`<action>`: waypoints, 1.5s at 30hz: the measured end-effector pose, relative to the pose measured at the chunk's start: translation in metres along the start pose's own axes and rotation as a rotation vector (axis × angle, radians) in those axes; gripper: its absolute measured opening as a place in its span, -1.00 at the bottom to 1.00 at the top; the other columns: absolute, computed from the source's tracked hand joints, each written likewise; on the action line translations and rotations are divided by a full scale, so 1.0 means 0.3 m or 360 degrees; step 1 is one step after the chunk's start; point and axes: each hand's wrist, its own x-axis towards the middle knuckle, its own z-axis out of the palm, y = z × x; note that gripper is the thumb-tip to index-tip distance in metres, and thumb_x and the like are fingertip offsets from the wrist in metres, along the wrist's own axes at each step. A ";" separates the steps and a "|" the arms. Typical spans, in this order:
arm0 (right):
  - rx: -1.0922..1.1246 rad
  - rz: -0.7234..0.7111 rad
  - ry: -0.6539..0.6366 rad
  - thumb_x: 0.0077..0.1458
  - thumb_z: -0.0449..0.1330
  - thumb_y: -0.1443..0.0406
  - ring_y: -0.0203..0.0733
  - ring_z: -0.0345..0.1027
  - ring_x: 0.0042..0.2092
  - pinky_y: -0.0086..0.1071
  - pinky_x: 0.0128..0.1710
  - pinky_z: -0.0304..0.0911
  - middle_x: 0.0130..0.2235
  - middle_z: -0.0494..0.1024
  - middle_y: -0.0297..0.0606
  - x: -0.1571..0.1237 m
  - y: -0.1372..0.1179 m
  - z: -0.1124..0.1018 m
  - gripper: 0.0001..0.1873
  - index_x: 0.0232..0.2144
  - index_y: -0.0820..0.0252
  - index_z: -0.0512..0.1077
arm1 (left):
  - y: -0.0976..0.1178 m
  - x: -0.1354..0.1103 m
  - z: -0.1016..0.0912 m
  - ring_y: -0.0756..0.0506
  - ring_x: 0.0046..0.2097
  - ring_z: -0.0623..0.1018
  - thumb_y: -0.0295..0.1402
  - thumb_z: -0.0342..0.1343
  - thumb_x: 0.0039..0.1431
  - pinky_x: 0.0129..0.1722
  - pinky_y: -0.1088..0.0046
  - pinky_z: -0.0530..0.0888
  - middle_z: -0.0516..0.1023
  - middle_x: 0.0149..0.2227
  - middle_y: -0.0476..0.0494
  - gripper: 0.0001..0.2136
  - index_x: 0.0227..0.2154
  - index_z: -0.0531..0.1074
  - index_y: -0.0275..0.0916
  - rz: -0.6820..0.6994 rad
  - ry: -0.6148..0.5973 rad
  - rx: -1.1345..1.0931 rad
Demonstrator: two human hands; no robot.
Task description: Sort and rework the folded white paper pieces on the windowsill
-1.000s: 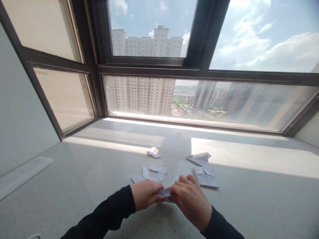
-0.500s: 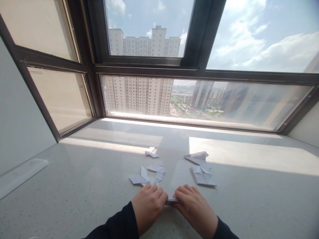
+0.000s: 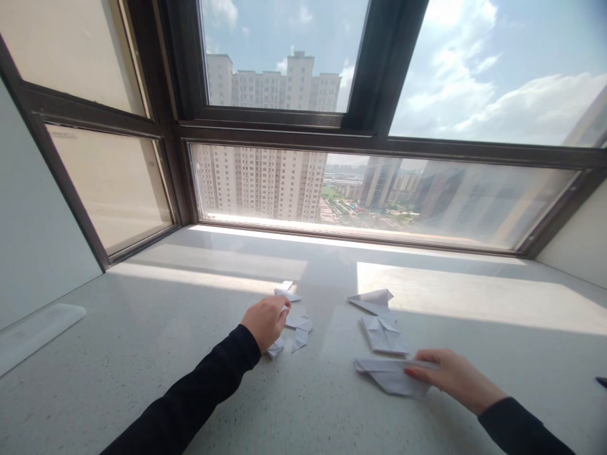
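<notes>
My left hand [image 3: 265,321] reaches over the small folded paper pieces, its fingers pinched together. A bit of white shows at the fingertips, but I cannot tell what it belongs to. One bent paper piece [image 3: 301,332] lies just right of it, another paper piece [image 3: 275,348] is mostly hidden under the hand, and a third small paper piece [image 3: 288,291] sits beyond. On the right, my right hand [image 3: 441,373] grips a larger folded paper [image 3: 389,376] by its right end, thumb below the top fold.
A square folded paper [image 3: 384,335] and a pointed folded paper [image 3: 372,299] lie beyond my right hand. The speckled white sill [image 3: 165,366] runs up to a dark window frame [image 3: 284,134]. A white strip [image 3: 42,338] rests at the left, a dark object [image 3: 601,382] at the right edge.
My hands have parted from together at the front middle. The left moved forward and left to the small pieces; the right moved right and holds the folded paper, now showing its flat side.
</notes>
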 end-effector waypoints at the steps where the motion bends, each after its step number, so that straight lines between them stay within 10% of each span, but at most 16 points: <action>1: -0.0104 0.0028 0.0020 -0.19 0.09 0.08 -0.07 0.35 -0.39 -0.35 -0.42 0.16 -0.50 0.51 -0.23 0.009 0.001 0.001 -0.72 -0.61 0.13 0.45 | -0.016 0.017 0.001 -0.08 -0.28 0.40 -0.39 -0.18 0.12 -0.27 0.43 0.28 0.42 -0.36 -0.12 -0.83 -0.30 0.29 -0.25 -0.0064 0.0037 0.0001; 8: -0.0780 0.0133 0.0177 -0.22 0.10 0.08 0.04 0.27 -0.23 -0.17 -0.35 0.08 -0.33 0.45 -0.20 0.010 -0.016 -0.001 -0.74 -0.51 0.09 0.40 | -0.123 0.030 0.020 -0.13 -0.30 0.38 -0.21 -0.13 0.07 -0.28 0.40 0.26 0.38 -0.46 -0.14 -0.75 -0.40 0.33 -0.31 -0.0210 -0.0027 0.0006; 13: -0.1083 -0.0118 0.0570 -0.14 0.09 0.11 0.00 0.24 -0.31 -0.22 -0.41 0.06 -0.37 0.40 -0.13 -0.017 -0.154 -0.002 -0.73 -0.43 0.18 0.34 | -0.185 0.019 0.021 -0.19 -0.31 0.36 0.10 0.07 -0.35 -0.33 0.39 0.26 0.36 -0.50 -0.12 -0.50 -0.49 0.35 -0.29 -0.0273 -0.0381 -0.0091; 19: -0.0663 -0.0675 0.0460 0.00 0.02 0.20 -0.08 0.22 -0.18 -0.29 -0.27 0.11 -0.17 0.39 -0.10 0.084 -0.454 0.197 -0.63 -0.13 0.24 0.28 | -0.168 0.010 0.057 -0.21 -0.26 0.33 0.05 0.17 -0.53 -0.34 0.41 0.25 0.35 -0.42 -0.11 -0.53 -0.60 0.33 -0.25 -0.0174 -0.0466 -0.0130; 24: -0.0519 -0.0720 0.0275 0.03 -0.01 0.31 -0.09 0.18 -0.12 -0.28 -0.18 0.11 -0.09 0.37 -0.09 0.179 -0.493 0.330 -0.58 -0.02 0.26 0.20 | -0.170 0.021 0.076 -0.08 -0.38 0.40 -0.15 0.19 -0.33 -0.42 0.48 0.31 0.37 -0.50 -0.01 -0.67 -0.56 0.25 -0.26 -0.0229 -0.0336 -0.0578; 35: 0.0949 -0.0305 0.0178 -0.25 0.17 0.14 -0.37 0.13 -0.66 -0.49 -0.69 0.07 -0.67 0.34 -0.41 0.195 -0.448 0.319 -0.75 -0.60 0.24 0.40 | -0.177 0.044 0.108 0.00 -0.53 0.46 -0.34 0.08 -0.11 -0.67 0.59 0.30 0.46 -0.45 -0.09 -0.67 -0.25 0.18 -0.30 -0.0430 -0.0021 -0.1452; 39: 0.1447 -0.0292 0.0313 -0.23 0.14 0.03 -0.40 0.09 -0.68 -0.51 -0.75 0.01 -0.64 0.35 -0.38 0.181 -0.474 0.318 -0.63 -0.54 0.24 0.35 | -0.151 0.037 0.103 0.00 -0.49 0.46 -0.42 0.00 -0.06 -0.62 0.60 0.29 0.45 -0.44 -0.11 -0.65 -0.14 0.20 -0.35 -0.0241 -0.0180 -0.1561; 45: 0.1115 -0.0402 0.0508 -0.14 0.11 0.07 -0.37 0.07 -0.62 -0.47 -0.65 0.04 -0.63 0.34 -0.37 0.173 -0.468 0.320 -0.68 -0.51 0.24 0.37 | -0.112 0.021 0.090 -0.04 -0.42 0.47 -0.51 0.03 -0.15 -0.49 0.53 0.31 0.45 -0.42 -0.11 -0.58 -0.12 0.22 -0.36 -0.0035 -0.0593 -0.1683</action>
